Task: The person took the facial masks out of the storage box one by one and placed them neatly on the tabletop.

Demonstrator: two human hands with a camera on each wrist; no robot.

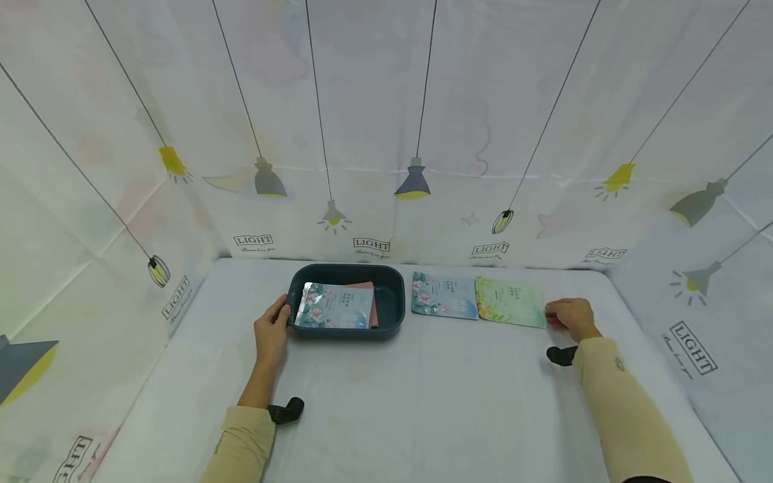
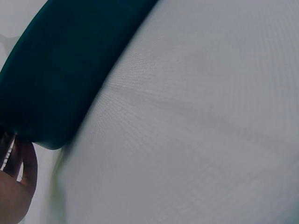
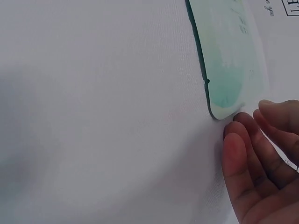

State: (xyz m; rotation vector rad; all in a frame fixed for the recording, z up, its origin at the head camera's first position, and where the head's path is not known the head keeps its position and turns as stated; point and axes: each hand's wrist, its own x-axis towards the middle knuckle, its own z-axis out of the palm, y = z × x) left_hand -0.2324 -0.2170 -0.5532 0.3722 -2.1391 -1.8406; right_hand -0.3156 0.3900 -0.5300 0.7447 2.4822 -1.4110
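In the head view my left hand (image 1: pixel 270 335) holds the left end of a dark teal tray (image 1: pixel 344 333). The left wrist view shows its fingers (image 2: pixel 29 161) against the tray's outer wall. Inside the tray a blue floral face mask sachet (image 1: pixel 335 306) lies over a pink one (image 1: pixel 374 315). To the tray's right lie another blue floral sachet (image 1: pixel 443 295) and a green one (image 1: pixel 512 300), side by side. My right hand (image 1: pixel 570 316) pinches the green sachet's right edge. Its thumb (image 3: pixel 275 114) and fingers meet at that edge in the right wrist view.
A white-covered table (image 1: pixel 423 402) carries everything. Behind it and at both sides hang pale cloth walls (image 1: pixel 362 100) printed with lamps. A small black device (image 1: pixel 286 410) is on the left wrist and a similar one (image 1: pixel 561 355) on the right.
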